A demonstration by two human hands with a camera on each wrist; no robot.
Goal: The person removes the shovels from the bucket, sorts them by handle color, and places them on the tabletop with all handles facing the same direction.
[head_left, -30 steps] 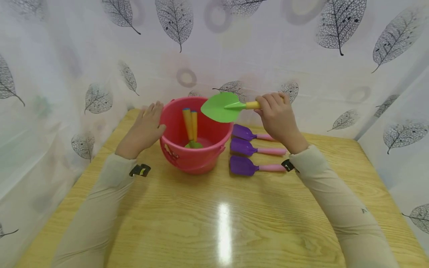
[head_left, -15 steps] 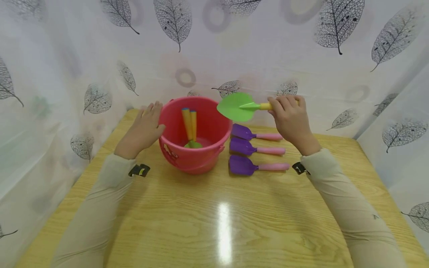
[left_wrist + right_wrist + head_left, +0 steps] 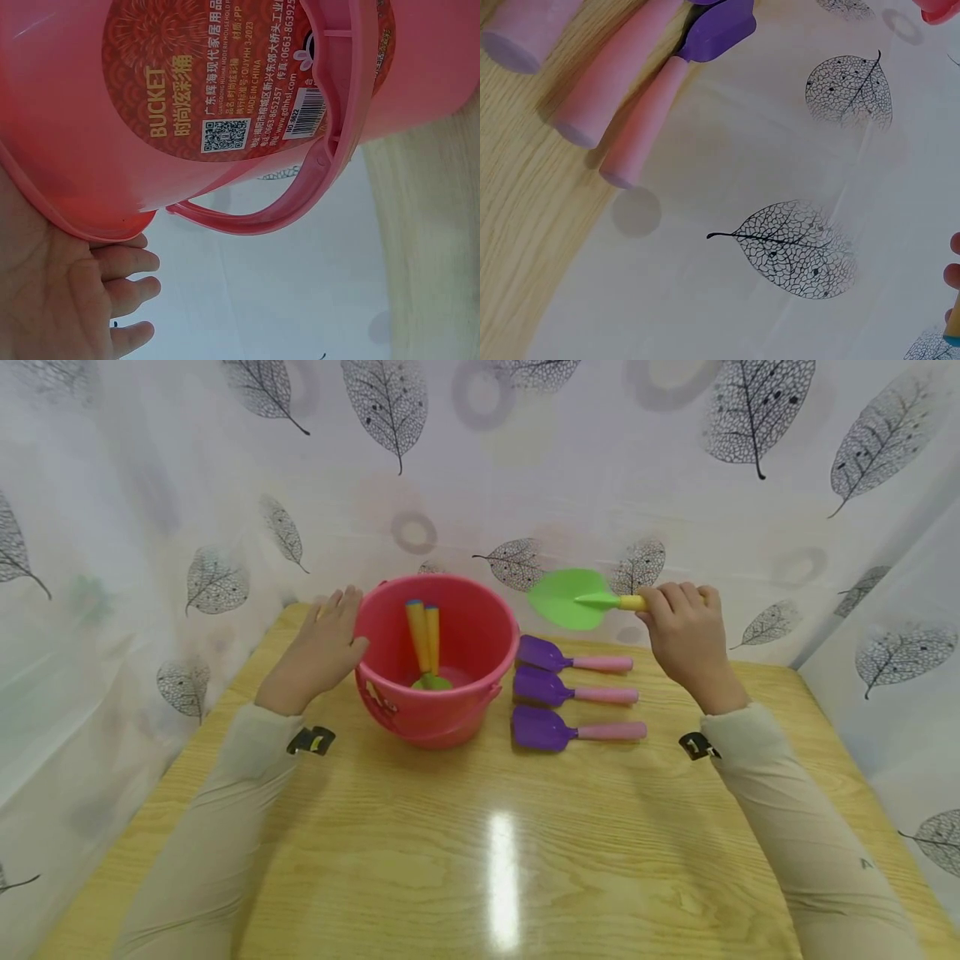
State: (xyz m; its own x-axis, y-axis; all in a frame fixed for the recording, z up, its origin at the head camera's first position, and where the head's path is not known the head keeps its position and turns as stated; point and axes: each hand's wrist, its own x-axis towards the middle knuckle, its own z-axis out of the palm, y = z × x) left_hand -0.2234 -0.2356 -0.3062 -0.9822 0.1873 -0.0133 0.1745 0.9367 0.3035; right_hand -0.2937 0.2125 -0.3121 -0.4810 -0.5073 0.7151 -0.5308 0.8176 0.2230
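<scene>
My right hand (image 3: pixel 688 639) grips the yellow handle of a toy trowel with a green leaf-shaped blade (image 3: pixel 572 600), held in the air right of the bucket, blade pointing left. In the right wrist view only its handle end (image 3: pixel 952 327) and some fingertips show at the right edge. My left hand (image 3: pixel 315 652) rests at the left rim of a red bucket (image 3: pixel 442 714), fingers straight. The left wrist view shows that hand (image 3: pixel 67 292) against the rim, below the bucket's printed label (image 3: pixel 217 82). Two yellow-handled tools (image 3: pixel 422 639) with green at the bottom stand inside the bucket.
Three purple toy shovels (image 3: pixel 542 728) with pink handles lie in a column right of the bucket on the wooden table (image 3: pixel 390 860). A white leaf-patterned curtain (image 3: pixel 480 468) surrounds the table at the back and sides.
My right hand has carried the green trowel to the right, from over the bucket's right rim to beyond it, above the purple shovels. The left hand stays at the rim.
</scene>
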